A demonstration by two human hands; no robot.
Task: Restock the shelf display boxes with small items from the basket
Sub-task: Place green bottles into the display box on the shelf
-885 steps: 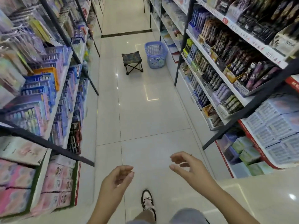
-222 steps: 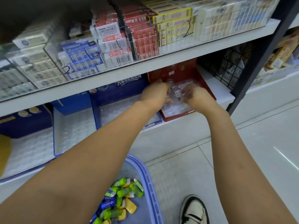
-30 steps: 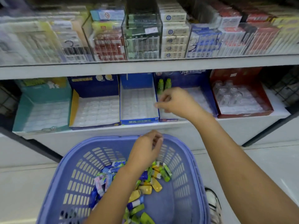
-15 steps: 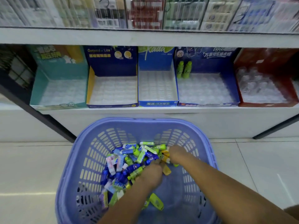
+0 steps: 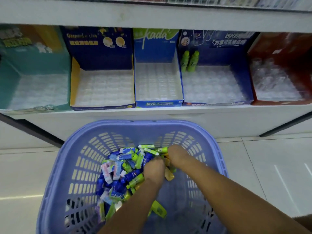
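Both hands have drawn closer together over the last half second, left hand [image 5: 154, 170] beside right hand [image 5: 177, 157], fingers buried in the small items [image 5: 121, 169] heaped in the basket [image 5: 152, 123], grip impossible to tell; glossy white tiled floor [image 5: 270, 166]; 1 slotted lilac plastic basket; white shelf [image 5: 152, 114] carries 5 cardboard boxes [image 5: 158, 103] lined with clear dimpled trays [image 5: 103, 88]; 2 green bottles [image 5: 193, 62] stand in the 4th.

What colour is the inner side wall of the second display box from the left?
Yellow inner side wall, clearest in the head view.

Head view, steeply down, close above basket [image 5: 217, 149]
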